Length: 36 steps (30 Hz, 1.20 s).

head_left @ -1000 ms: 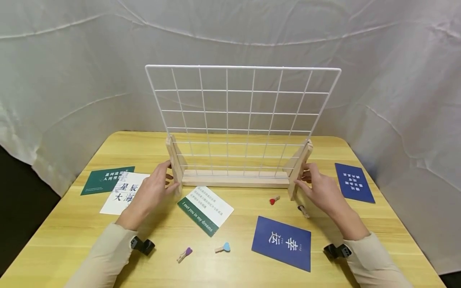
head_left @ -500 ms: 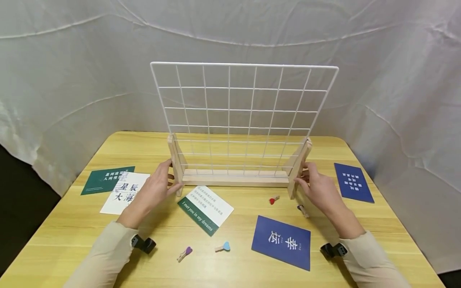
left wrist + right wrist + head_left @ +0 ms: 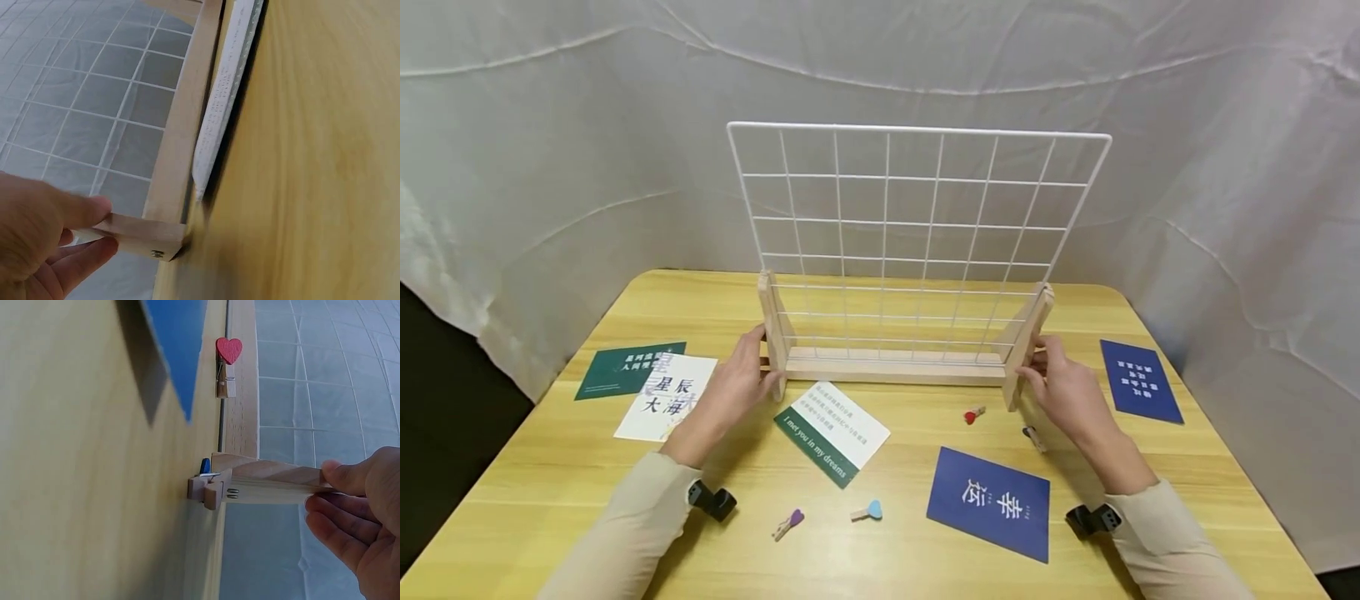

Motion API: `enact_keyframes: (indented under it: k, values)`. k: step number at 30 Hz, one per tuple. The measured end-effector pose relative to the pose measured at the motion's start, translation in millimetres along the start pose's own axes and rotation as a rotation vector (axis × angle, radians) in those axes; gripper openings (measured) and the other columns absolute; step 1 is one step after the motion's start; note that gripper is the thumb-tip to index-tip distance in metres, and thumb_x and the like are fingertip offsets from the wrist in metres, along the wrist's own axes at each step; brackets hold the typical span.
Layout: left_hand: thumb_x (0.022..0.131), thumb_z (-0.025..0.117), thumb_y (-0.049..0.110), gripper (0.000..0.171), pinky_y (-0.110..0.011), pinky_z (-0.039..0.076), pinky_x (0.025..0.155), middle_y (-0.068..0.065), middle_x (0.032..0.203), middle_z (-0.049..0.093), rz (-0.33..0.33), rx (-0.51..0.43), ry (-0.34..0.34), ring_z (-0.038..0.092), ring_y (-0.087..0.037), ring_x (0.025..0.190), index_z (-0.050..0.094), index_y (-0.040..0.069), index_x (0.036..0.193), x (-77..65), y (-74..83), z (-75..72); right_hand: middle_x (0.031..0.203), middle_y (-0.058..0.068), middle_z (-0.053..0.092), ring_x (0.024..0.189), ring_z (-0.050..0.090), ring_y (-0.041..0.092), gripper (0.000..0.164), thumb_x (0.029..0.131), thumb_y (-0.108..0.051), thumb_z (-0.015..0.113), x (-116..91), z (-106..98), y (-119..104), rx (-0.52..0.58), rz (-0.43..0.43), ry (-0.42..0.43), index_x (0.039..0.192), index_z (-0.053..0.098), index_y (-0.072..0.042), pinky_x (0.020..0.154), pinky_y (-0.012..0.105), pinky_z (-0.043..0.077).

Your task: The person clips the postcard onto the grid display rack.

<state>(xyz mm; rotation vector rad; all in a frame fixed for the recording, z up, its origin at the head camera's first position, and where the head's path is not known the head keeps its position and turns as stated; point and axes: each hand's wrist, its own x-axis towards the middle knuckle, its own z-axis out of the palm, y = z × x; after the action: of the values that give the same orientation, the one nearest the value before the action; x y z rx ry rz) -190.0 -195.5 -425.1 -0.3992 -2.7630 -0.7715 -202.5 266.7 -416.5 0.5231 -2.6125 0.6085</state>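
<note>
A wooden stand (image 3: 895, 371) holds a white wire grid (image 3: 917, 129) that rises upright from its base. My left hand (image 3: 733, 387) pinches the stand's left side piece between thumb and fingers; the left wrist view has that side piece (image 3: 150, 236) close up. On the other end, my right hand (image 3: 1066, 400) pinches the right side piece (image 3: 269, 470) near its outer edge. In front of the stand lie a red heart clothespin (image 3: 972, 415) and a dark-topped clothespin (image 3: 1033, 437), the latter just by the right side piece. A green-and-white card (image 3: 832, 433) lies before the base.
Nearer the front are a purple heart clothespin (image 3: 788, 525), a light blue one (image 3: 868, 511) and a blue card (image 3: 988, 504). Another blue card (image 3: 1142, 382) lies far right. At left, a white card (image 3: 658, 417) overlaps a green card (image 3: 613, 375). A pale curtain (image 3: 880, 58) hangs behind the table.
The left end of the stand has shifted right and slightly back with my left hand. The right end has barely moved, and the grid now stands squarer. Cards and clothespins lie as before.
</note>
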Motion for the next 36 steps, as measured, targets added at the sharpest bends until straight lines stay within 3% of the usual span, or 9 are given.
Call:
enact_keyframes:
  k: [6, 13, 18, 23, 30, 36]
  values:
    - [0.094, 0.067, 0.011, 0.077, -0.052, 0.053, 0.086, -0.024, 0.135, 0.043, -0.039, -0.022, -0.023, 0.061, -0.036, 0.106, 0.017, -0.001, 0.151, -1.4, 1.2, 1.6, 0.101, 0.026, 0.068, 0.084, 0.069, 0.038, 0.048, 0.093, -0.009, 0.068, -3, -2, 3, 0.008, 0.009, -0.042, 0.129, 0.039, 0.005, 0.064, 0.049, 0.057]
    - [0.091, 0.073, 0.018, 0.06, -0.046, 0.056, 0.074, -0.017, 0.122, 0.052, -0.056, -0.036, 0.048, 0.064, -0.03, 0.096, 0.038, -0.001, 0.135, -4.0, 1.5, -2.2, 0.101, 0.022, 0.07, 0.081, 0.069, 0.038, 0.054, 0.093, -0.017, 0.07, -2, -14, 6, -0.05, -0.021, -0.133, 0.131, 0.038, 0.002, 0.062, 0.05, 0.056]
    - [0.089, 0.074, 0.02, 0.052, -0.042, 0.057, 0.068, -0.015, 0.113, 0.054, 0.005, 0.0, 0.11, 0.064, -0.027, 0.087, 0.044, -0.001, 0.126, -5.1, 4.3, -4.3, 0.102, 0.02, 0.07, 0.08, 0.069, 0.037, 0.055, 0.094, -0.023, 0.068, 0, -21, 4, -0.062, -0.004, -0.185, 0.134, 0.039, -0.002, 0.062, 0.049, 0.056]
    - [0.087, 0.077, 0.018, 0.054, -0.039, 0.056, 0.065, -0.015, 0.11, 0.054, 0.071, 0.009, 0.121, 0.064, -0.025, 0.085, 0.045, 0.0, 0.127, -6.1, 13.9, -7.0, 0.104, 0.021, 0.07, 0.087, 0.068, 0.039, 0.055, 0.095, -0.028, 0.066, 1, -29, 3, -0.037, 0.034, -0.234, 0.138, 0.041, -0.004, 0.068, 0.051, 0.056]
    - [0.084, 0.08, 0.019, 0.062, -0.031, 0.055, 0.062, -0.013, 0.114, 0.056, 0.187, 0.028, 0.082, 0.063, -0.02, 0.082, 0.045, 0.002, 0.132, -8.9, 26.6, -6.3, 0.104, 0.02, 0.07, 0.09, 0.068, 0.038, 0.056, 0.095, -0.029, 0.067, 1, -33, -1, -0.039, 0.056, -0.253, 0.139, 0.044, -0.003, 0.07, 0.052, 0.055]
    - [0.085, 0.079, 0.025, 0.067, -0.031, 0.054, 0.066, -0.011, 0.12, 0.058, 0.194, 0.038, 0.005, 0.061, -0.019, 0.084, 0.042, 0.006, 0.138, -11.9, 34.6, -1.9, 0.104, 0.021, 0.07, 0.09, 0.067, 0.039, 0.054, 0.095, -0.032, 0.065, -1, -36, -3, -0.043, 0.065, -0.256, 0.136, 0.047, -0.001, 0.07, 0.052, 0.055]
